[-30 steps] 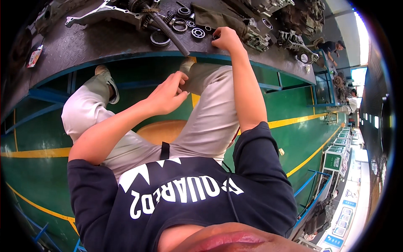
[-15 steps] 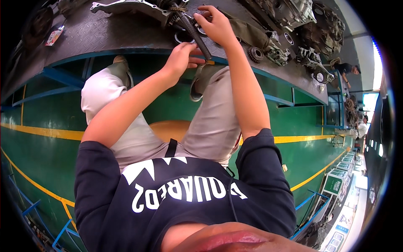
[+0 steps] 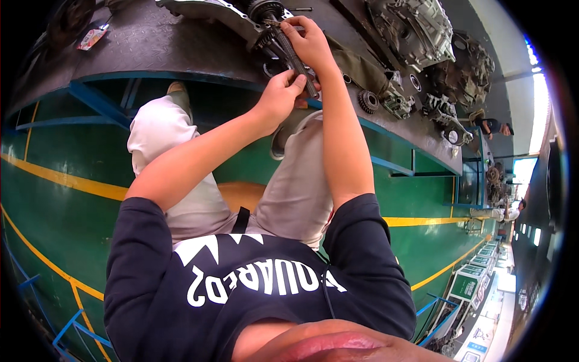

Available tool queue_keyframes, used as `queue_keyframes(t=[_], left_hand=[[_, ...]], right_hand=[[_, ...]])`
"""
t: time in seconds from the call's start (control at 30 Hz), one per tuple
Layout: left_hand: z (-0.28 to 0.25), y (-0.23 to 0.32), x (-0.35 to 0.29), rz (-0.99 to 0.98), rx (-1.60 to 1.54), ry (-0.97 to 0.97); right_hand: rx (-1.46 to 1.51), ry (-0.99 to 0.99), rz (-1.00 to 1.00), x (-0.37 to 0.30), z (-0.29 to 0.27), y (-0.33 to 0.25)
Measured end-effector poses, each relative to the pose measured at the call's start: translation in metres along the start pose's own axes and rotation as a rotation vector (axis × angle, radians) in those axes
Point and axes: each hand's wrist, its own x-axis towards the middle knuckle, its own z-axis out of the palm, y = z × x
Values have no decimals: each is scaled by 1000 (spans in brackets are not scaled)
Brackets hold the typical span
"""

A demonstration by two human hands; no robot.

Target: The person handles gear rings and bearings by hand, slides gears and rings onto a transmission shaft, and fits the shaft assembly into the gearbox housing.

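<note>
A long dark metal shaft (image 3: 293, 58) with fine grooves slants toward me over the bench's front edge. My left hand (image 3: 278, 99) is closed round its near end, thumb along the side. Farther up the shaft, my right hand (image 3: 309, 45) has its fingers bent against it from the right. Whether those fingers grip anything else is hidden. The shaft's far end meets a gear cluster (image 3: 265, 11), beside a toothed gear (image 3: 265, 40). To the left of these lies a pale metal housing (image 3: 208, 13) with a flanged rim.
A steel-topped bench (image 3: 129, 54) on a blue frame (image 3: 96, 102) spans the front. On its right are a loose gear (image 3: 368, 101), a large gearbox casing (image 3: 416, 30) and several smaller castings. A red-and-white tag (image 3: 91, 38) lies at left. Another person (image 3: 496, 127) is at far right.
My left hand has gone from loosely spread fingers to closed on the shaft's near end. My right hand has come down onto the shaft. The whole view has shifted slightly.
</note>
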Motion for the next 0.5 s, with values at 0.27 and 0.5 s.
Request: queue_keyframes(t=[0.27,0.5], left_hand=[[12,25,7,102,-87,-173],[17,34,1,266,-100,-197]], right_hand=[[588,-23,127,16,-5,24],[490,75,95,21,-10,-2]])
